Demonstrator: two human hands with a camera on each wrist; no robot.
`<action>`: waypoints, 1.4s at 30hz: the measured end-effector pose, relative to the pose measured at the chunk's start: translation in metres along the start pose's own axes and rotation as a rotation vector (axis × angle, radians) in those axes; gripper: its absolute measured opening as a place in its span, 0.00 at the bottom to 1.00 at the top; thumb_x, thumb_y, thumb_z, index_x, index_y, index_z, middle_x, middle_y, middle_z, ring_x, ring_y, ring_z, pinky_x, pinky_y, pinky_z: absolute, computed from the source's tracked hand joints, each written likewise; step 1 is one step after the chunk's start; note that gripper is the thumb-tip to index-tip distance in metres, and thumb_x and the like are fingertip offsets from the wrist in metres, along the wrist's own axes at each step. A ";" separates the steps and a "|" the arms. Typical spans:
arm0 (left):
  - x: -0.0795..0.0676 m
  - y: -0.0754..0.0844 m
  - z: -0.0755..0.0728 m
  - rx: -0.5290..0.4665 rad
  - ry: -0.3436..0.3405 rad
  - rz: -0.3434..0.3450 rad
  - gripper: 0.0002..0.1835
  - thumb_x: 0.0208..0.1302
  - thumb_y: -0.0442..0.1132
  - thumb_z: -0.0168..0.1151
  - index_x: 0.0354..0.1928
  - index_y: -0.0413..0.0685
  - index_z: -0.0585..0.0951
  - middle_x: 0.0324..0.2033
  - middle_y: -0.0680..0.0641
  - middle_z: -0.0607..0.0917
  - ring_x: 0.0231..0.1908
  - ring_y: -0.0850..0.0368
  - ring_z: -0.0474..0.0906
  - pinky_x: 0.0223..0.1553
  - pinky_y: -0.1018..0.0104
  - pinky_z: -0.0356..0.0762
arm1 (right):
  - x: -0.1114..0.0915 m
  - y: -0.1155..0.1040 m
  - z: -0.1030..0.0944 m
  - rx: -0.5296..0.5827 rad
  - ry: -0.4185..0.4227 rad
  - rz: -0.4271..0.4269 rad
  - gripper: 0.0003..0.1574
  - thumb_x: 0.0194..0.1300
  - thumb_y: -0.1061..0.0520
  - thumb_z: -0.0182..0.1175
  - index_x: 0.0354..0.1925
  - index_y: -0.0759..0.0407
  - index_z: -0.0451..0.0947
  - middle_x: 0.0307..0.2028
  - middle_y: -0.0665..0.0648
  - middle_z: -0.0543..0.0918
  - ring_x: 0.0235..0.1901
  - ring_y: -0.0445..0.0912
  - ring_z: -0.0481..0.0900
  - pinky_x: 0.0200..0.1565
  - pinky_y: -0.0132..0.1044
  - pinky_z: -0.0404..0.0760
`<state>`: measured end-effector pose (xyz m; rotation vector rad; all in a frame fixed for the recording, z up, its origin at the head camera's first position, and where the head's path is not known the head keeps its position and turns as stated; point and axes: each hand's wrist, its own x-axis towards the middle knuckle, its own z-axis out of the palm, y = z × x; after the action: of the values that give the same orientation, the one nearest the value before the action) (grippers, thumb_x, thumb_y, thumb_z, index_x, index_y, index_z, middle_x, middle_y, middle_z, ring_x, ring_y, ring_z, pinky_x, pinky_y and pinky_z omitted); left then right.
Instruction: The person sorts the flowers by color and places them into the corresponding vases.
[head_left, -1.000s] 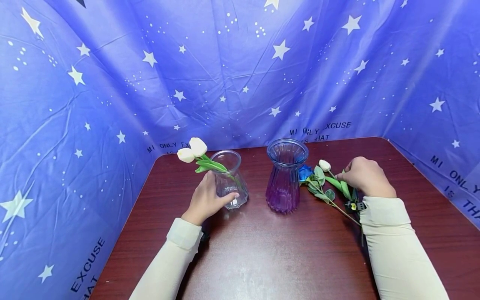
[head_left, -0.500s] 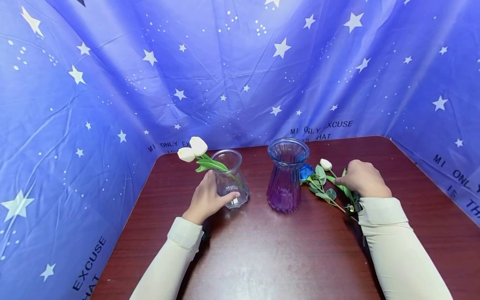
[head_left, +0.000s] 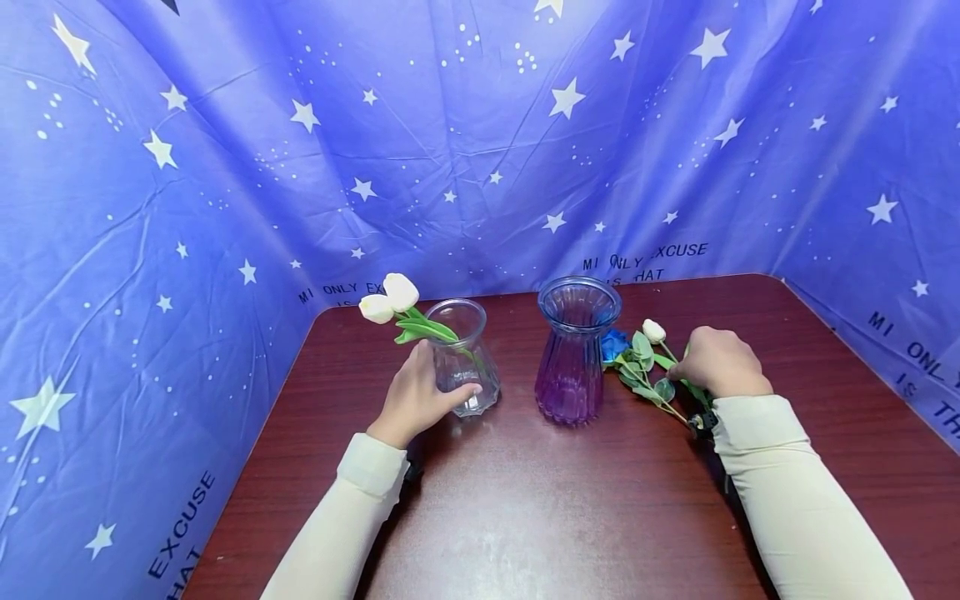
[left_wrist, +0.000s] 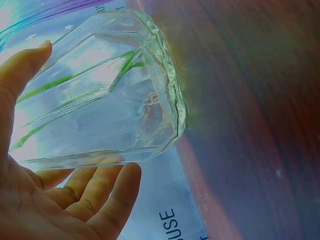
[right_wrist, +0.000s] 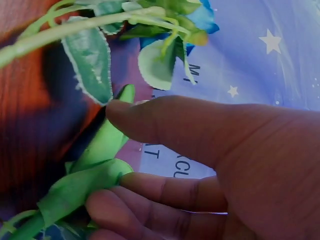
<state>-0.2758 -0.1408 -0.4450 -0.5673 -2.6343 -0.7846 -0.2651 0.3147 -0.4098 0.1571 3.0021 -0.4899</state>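
Observation:
My left hand [head_left: 416, 398] holds the side of a clear glass vase [head_left: 480, 371], thumb on one side and fingers on the other. The vase stands upright with white tulips [head_left: 400, 292] leaning out over its left rim. Green stems show through its wall in the left wrist view. My right hand [head_left: 722, 364] is over a white tulip [head_left: 653, 331] lying on the table. In the right wrist view, thumb and fingertips touch its green leaves [right_wrist: 82, 187] from both sides, with a gap between them. A blue rose [head_left: 613, 345] with leafy stem lies alongside.
A taller ribbed vase [head_left: 568, 375], blue at the rim and purple below, stands between the hands, right beside the blue rose. A dark red wooden table [head_left: 517, 517] carries everything. Blue star-printed cloth [head_left: 450, 150] hangs behind it and at both sides.
My right hand has shifted a little left and toward me over the tulip's leaves. The tulip lies where it did. My left hand and the clear vase have stayed in place.

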 end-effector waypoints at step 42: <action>0.000 -0.001 0.000 -0.011 0.004 0.003 0.44 0.51 0.64 0.78 0.59 0.43 0.71 0.45 0.41 0.80 0.45 0.42 0.82 0.49 0.45 0.83 | -0.003 -0.008 -0.016 0.026 0.257 -0.011 0.24 0.56 0.44 0.72 0.14 0.53 0.73 0.19 0.58 0.75 0.28 0.63 0.79 0.26 0.52 0.74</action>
<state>-0.2761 -0.1411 -0.4455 -0.5723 -2.6267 -0.7983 -0.2644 0.3119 -0.3923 0.2222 3.2489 -0.5495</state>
